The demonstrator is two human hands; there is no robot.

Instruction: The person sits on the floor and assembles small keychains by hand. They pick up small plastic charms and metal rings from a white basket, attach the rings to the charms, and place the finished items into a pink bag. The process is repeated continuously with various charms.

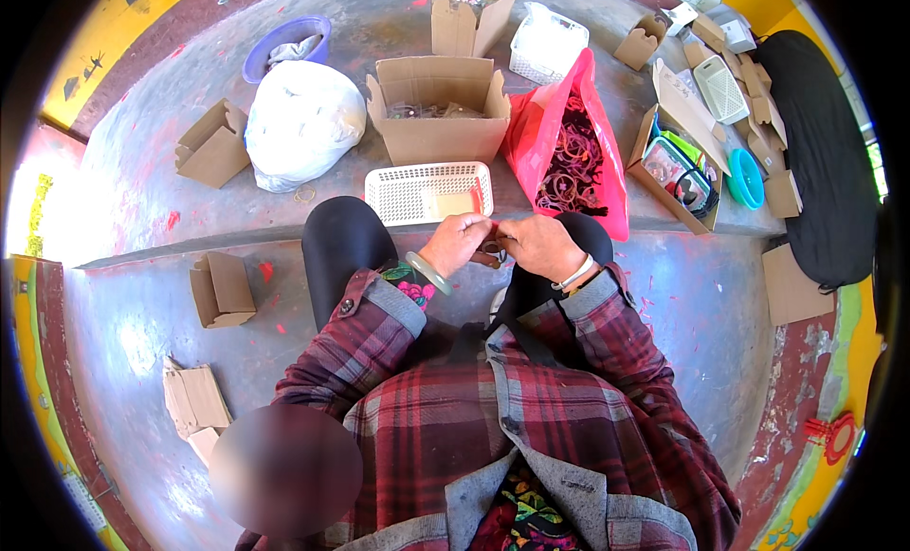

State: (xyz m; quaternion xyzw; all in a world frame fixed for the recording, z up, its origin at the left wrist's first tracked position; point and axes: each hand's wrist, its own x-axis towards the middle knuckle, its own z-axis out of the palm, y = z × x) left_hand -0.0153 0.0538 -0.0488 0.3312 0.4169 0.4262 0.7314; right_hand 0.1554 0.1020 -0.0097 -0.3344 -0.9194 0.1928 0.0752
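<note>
My left hand (455,244) and my right hand (542,248) meet over my lap, just in front of the white basket. Both are closed, fingertips pinching a small red piece (493,229) between them. A thin dark loop hangs below the fingers, and its kind is too small to tell. The white perforated plastic basket (379,198) sits on the step beyond my knees, with a flat tan piece inside. To its right stands an open pink plastic bag (607,195) full of dark and pinkish cord loops.
Behind the basket is an open cardboard box (436,141) holding clear plastic packets. A stuffed white bag (303,124) and a purple basin (254,63) stand to the left. A carton of odds and ends (664,200), a turquoise basket (746,179) and stacked boxes lie right.
</note>
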